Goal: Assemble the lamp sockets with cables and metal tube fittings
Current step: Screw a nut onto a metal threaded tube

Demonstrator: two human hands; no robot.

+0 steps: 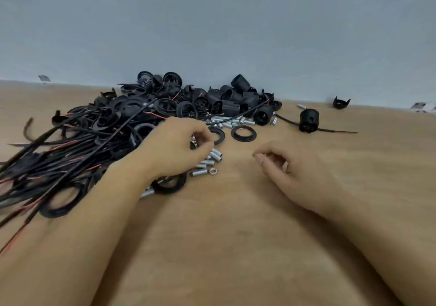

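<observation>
Bare forearms reach over the wooden table [236, 246], the right hand [292, 176] resting with fingers loosely curled and apparently empty, though its palm is turned away. Just beyond, the left hand [174, 147] curls over the near metal tube fittings [210, 161], fingertips pinching something small and shiny I cannot identify. Farther back lie the cables [70, 150], lamp sockets [236, 100] and one wired socket [309, 120]; this looks like part-picking, so next comes choosing a cable and socket to join.
</observation>
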